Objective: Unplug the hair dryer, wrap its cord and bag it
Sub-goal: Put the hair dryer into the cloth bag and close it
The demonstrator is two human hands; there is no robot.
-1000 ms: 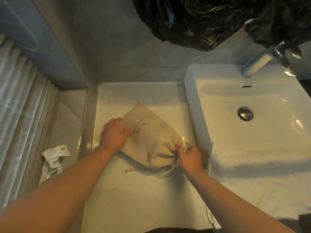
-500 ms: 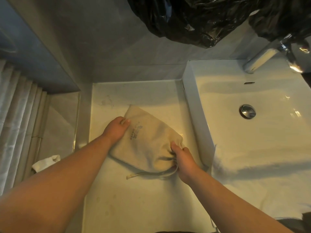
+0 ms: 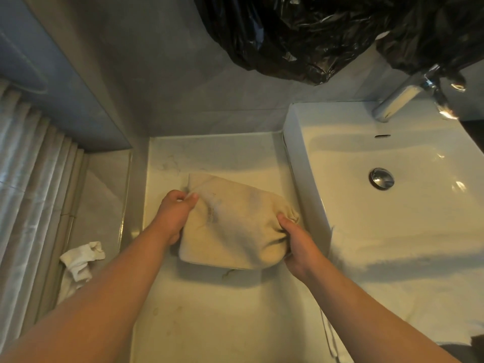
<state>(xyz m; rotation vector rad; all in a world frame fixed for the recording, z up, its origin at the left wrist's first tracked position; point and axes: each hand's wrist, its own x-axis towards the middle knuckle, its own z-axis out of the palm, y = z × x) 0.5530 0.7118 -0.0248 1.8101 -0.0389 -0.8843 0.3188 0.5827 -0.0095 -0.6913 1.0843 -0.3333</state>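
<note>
A bulging beige cloth drawstring bag (image 3: 235,229) sits between the person's 2 bare hands, low over the pale marble-look tabletop (image 3: 214,318) and just left of the white rectangular ceramic sink (image 3: 392,231). Whether its underside touches the surface or hangs a little above it I cannot tell; a soft shadow lies beneath it. The left hand (image 3: 174,216) pinches the bag's far left corner, thumb on top and fingers curled under the cloth, so that grip is clenched on the fabric. The right hand (image 3: 296,241) is closed round the gathered neck of the bag at its right end, where the cloth bunches into folds; that grip, too, is grasping the bag. Faint printed lettering runs down the bag's upper face, too blurred to read. The hair dryer itself is not visible, only the rounded bulk inside the bag.

The sink has a chrome round drain plug (image 3: 381,178) in its basin and a chrome tap (image 3: 400,99) reaching over its back edge. A crumpled black plastic bag (image 3: 314,35) hangs against the grey wall above. On the floor to the left, beside a pleated pale curtain (image 3: 28,179), lies a crumpled white cloth (image 3: 80,260), well apart from the bag.
</note>
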